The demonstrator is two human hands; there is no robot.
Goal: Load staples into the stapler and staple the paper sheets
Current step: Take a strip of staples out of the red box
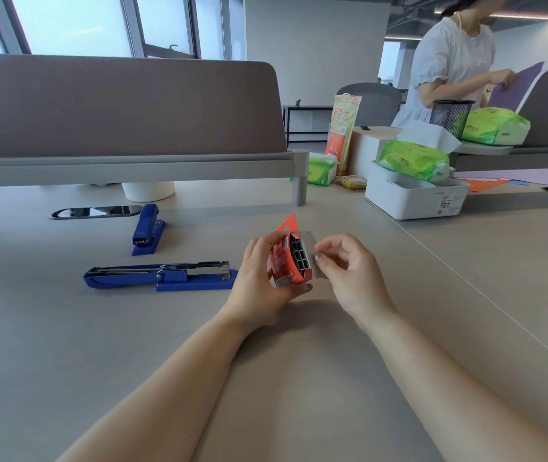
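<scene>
Above the desk (66, 328), the left hand (259, 278) grips an open red box (287, 261), staples showing. The right hand (346, 271) pinches its grey flap (310, 242). Just left lies a blue stapler (159, 276), swung open. Farther back sits a second stapler (147, 230), closed.

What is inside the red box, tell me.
Stacked grey staple strips show at the open end of the red box, which the left hand grips. The right hand pinches a grey flap at the opening. The box walls hide how far back the strips run.
</scene>
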